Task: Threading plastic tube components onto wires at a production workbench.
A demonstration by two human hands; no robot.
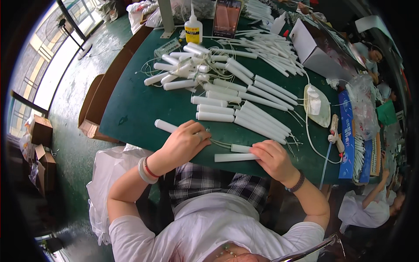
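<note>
My left hand [188,139] is closed near the table's front edge, with a white tube [165,125] sticking out to its left. Thin pale wires [221,143] run from beside its fingertips to a short white tube [241,149], whose right end my right hand [274,159] grips. A second white tube [233,157] lies just below that one, its right end under the right-hand fingers; whether it is gripped too I cannot tell. Beyond my hands are rows of white tubes [214,116], several with wires at their ends, and a looser heap of tubes [181,83].
On the green table [135,102] stand a glue bottle [193,30] and a propped phone [226,18]. Thin white sticks [273,52] pile up behind. To the right are a glue gun [335,135], a white box [314,48] and a blue carton [347,144]. Other people sit farther right.
</note>
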